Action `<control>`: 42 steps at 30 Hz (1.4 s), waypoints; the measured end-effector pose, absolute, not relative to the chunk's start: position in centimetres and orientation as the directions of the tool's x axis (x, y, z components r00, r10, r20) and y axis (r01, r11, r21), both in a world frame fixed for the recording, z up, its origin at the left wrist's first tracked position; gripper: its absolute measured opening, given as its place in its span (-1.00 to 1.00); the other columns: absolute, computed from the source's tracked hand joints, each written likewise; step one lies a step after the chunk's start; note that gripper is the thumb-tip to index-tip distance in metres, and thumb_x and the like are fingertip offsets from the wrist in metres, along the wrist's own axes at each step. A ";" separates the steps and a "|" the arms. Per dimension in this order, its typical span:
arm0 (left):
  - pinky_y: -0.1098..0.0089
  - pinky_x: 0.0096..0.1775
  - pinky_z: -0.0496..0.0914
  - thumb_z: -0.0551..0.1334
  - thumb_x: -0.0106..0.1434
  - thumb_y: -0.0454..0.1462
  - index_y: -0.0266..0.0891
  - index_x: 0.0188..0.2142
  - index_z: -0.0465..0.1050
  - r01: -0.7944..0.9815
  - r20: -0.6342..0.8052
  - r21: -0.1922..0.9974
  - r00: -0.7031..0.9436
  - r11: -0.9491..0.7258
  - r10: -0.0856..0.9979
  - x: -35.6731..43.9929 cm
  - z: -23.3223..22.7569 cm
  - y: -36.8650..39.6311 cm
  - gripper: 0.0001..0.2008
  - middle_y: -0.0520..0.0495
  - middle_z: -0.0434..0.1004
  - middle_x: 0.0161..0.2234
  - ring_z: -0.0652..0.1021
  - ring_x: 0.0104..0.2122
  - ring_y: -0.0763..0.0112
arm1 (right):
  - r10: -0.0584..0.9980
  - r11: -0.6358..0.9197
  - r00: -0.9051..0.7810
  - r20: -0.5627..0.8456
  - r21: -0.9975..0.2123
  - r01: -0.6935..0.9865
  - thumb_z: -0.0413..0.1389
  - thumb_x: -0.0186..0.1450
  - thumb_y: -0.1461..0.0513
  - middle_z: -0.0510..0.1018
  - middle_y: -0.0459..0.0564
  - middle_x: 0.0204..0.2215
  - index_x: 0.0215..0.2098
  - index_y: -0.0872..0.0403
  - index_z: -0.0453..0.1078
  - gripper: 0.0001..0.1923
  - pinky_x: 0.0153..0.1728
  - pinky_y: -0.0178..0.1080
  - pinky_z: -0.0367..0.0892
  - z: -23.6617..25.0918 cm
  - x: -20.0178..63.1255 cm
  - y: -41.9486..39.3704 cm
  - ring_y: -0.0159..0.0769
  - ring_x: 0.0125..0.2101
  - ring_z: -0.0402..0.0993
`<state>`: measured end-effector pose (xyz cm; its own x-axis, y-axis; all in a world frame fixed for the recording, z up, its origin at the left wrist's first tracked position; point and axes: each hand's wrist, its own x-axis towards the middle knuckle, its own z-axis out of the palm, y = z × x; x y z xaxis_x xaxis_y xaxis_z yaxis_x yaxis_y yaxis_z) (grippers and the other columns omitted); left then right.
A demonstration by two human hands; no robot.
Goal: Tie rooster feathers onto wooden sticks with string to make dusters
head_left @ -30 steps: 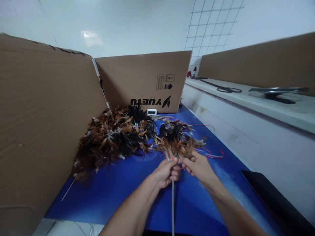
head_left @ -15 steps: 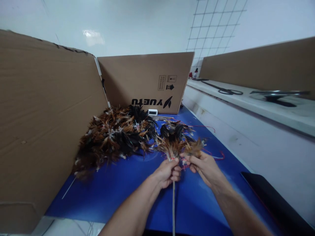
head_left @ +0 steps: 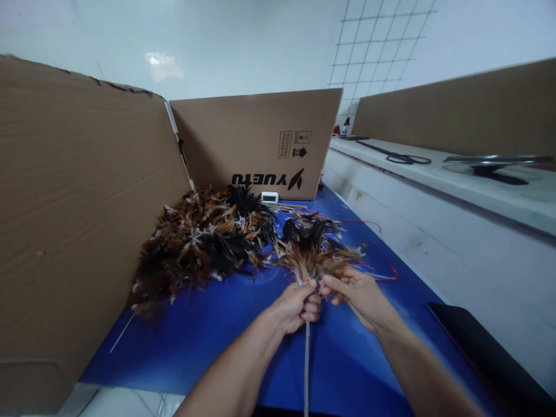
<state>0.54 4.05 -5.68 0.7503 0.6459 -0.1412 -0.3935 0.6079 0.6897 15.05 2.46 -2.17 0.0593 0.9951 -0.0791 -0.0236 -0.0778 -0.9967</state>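
My left hand [head_left: 299,304] is closed round a thin pale stick [head_left: 307,365], which runs down toward me from the fist. Brown feathers [head_left: 309,260] fan out from the stick's upper end, with a bit of red at their base by my left thumb. Just to the right, my right hand [head_left: 354,292] pinches the quill end of a small feather tuft [head_left: 341,265] and holds it against the fanned feathers. The tuft's tips overlap the loose black and brown feathers behind, so its outline is unclear.
A big heap of brown and black feathers [head_left: 200,237] lies on the blue table [head_left: 208,341] at left. Cardboard panels [head_left: 243,133] stand behind and at the left. Red string [head_left: 386,277] lies at right. Scissors [head_left: 402,157] rest on the white ledge [head_left: 460,174].
My right hand has shifted slightly left, bringing its feather tuft in against the feathers on the stick. My left hand keeps its grip in nearly the same place.
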 end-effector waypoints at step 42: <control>0.52 -0.64 -0.26 0.20 0.07 -0.20 -0.30 -0.43 0.26 -0.276 -0.213 0.770 0.738 0.575 0.640 0.7 -5.0 3.5 -0.80 0.22 -0.06 -0.66 -0.06 -0.73 0.74 | 0.993 -0.116 0.023 -0.114 -0.947 0.300 0.22 -0.02 0.02 0.31 -0.19 -0.77 -0.56 0.13 0.29 -0.65 -0.77 -0.40 0.07 -3.4 14.7 4.0 -0.50 -0.77 0.16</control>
